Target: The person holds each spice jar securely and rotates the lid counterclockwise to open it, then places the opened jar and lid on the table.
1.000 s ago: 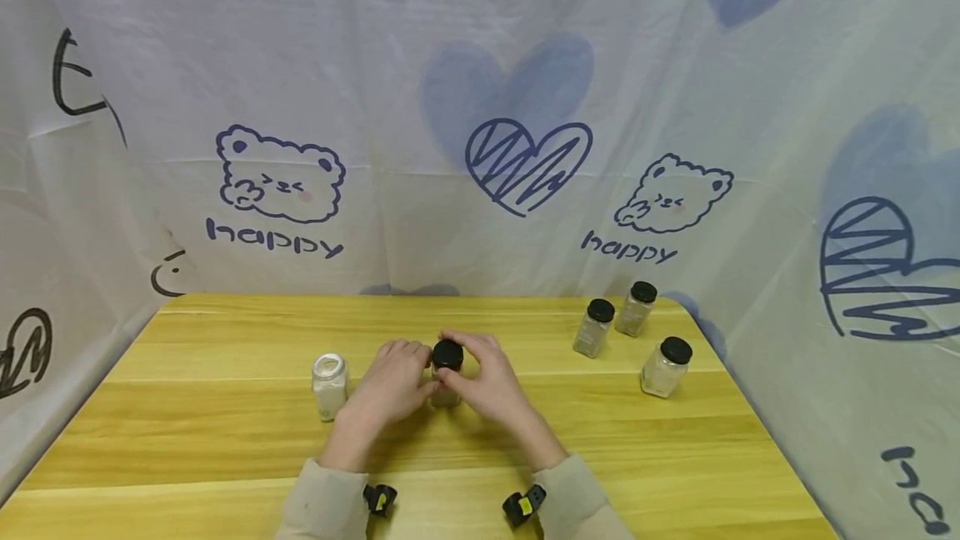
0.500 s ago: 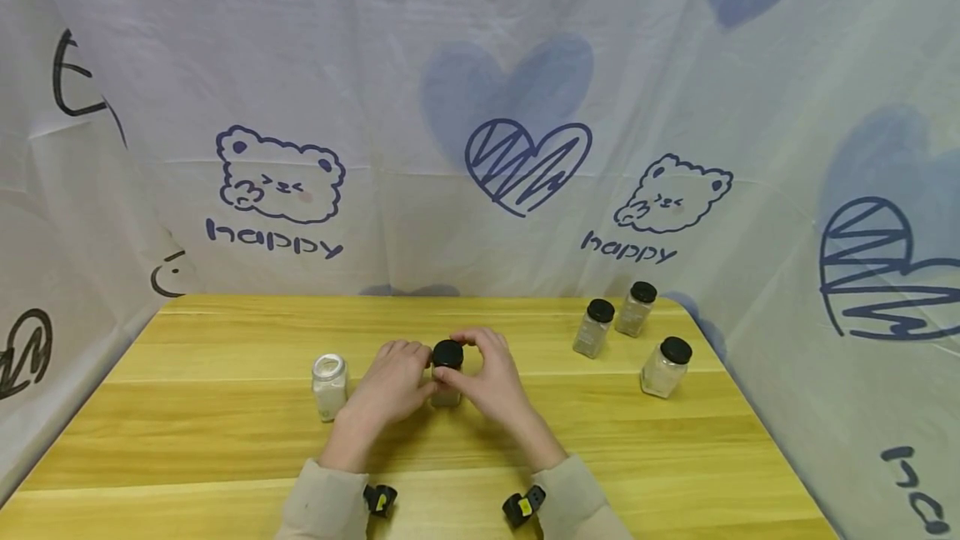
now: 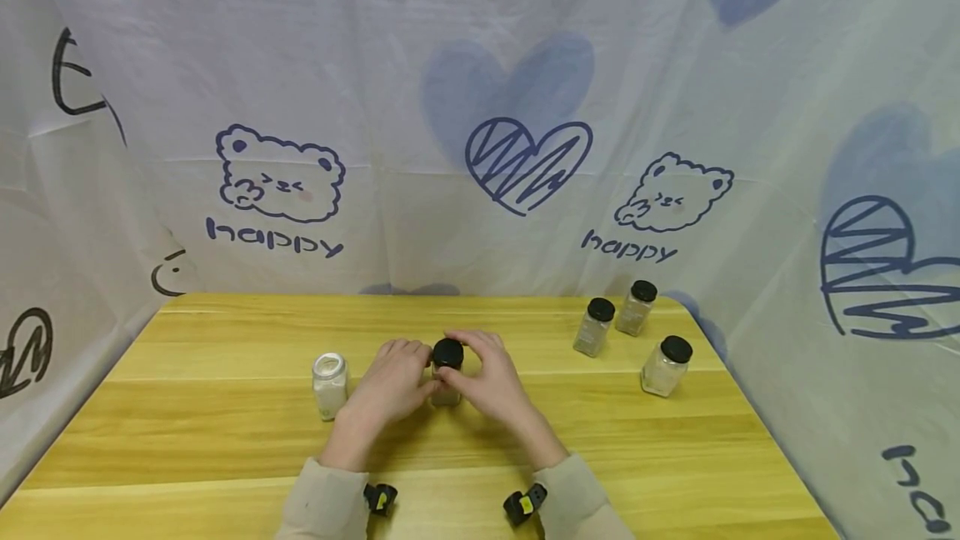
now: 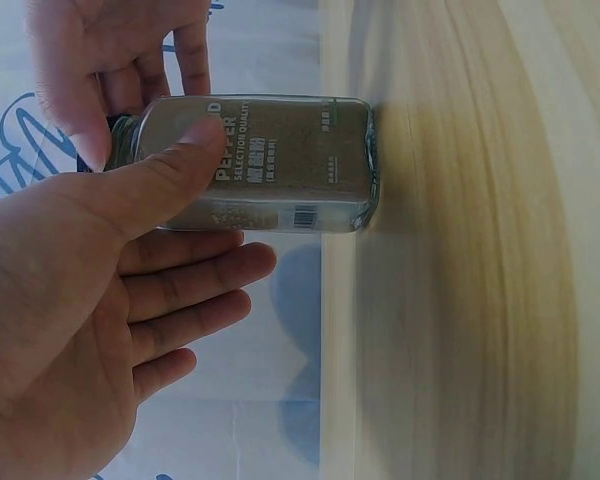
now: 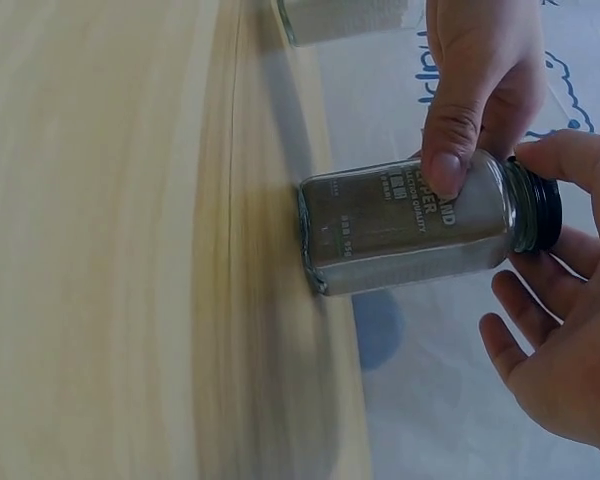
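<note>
A clear glass pepper jar [image 3: 447, 397] with brown-grey powder stands upright on the table in front of me. My left hand [image 3: 392, 382] grips its body, the thumb [image 4: 185, 165] across the printed front and the other fingers behind. From the other side my right hand [image 3: 491, 377] pinches the black lid [image 3: 448, 352] between thumb and forefinger. In the right wrist view, the lid [image 5: 545, 212] sits at the jar's neck, with the right hand's remaining fingers spread beside it. To the left of my left hand stands a lidless glass jar [image 3: 330, 394] with pale contents.
Three black-lidded jars stand at the right: one squat jar [image 3: 665, 369] near the table's side edge, and two slimmer ones, a nearer jar [image 3: 592, 336] and a farther jar [image 3: 635, 312]. A printed cloth [image 3: 420, 215] hangs behind the wooden table [image 3: 225, 457].
Half a second ago the right fingers drew back slightly to the right at the lid; now they are round its far side again. The left hand and the jar have stayed in place.
</note>
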Tool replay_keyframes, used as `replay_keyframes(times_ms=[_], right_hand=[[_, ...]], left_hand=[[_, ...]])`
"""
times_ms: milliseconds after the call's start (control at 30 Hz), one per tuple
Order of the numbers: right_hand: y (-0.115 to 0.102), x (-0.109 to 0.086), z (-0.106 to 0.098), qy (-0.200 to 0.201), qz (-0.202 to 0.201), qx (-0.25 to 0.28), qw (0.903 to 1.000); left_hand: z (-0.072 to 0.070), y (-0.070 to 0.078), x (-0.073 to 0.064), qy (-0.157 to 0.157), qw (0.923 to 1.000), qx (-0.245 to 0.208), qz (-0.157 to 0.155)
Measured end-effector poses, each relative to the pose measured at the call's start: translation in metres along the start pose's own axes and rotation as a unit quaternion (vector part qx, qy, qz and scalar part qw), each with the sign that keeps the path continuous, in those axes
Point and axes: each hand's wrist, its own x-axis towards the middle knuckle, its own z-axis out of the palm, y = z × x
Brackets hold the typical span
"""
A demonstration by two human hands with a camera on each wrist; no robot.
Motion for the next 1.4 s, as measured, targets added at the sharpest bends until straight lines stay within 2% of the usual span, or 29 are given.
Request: replay_keyframes(times_ms=[233, 500, 633, 933, 1233, 1400], right_hand=[[-0.003, -0.002, 0.000, -0.009, 0.007, -0.001, 0.9999], [-0.003, -0.002, -0.001, -0.023, -0.029, -0.013, 0.9992], [-0.003, -0.003, 0.000, -0.024, -0.034, -0.011, 0.9991], [-0.005, -0.005, -0.001, 0.010, -0.019, 0.014, 0.9997], [-0.009, -0.004, -0.008, 0.068, -0.032, 0.021, 0.9970], [-0.012, -0.009, -0.013, 0.075, -0.029, 0.021, 0.9965]], left_hand=[[0.000, 0.000, 0.000, 0.002, 1.0000, 0.000, 0.004], [0.001, 0.001, -0.001, 0.001, 1.0000, 0.001, 0.005], [0.001, 0.001, -0.001, -0.001, 1.0000, 0.002, 0.005], [0.001, 0.002, -0.001, -0.007, 1.0000, -0.006, -0.001], [0.001, -0.001, 0.000, -0.008, 0.9999, -0.009, -0.006], [0.001, -0.002, 0.001, -0.013, 0.9998, -0.011, -0.012]])
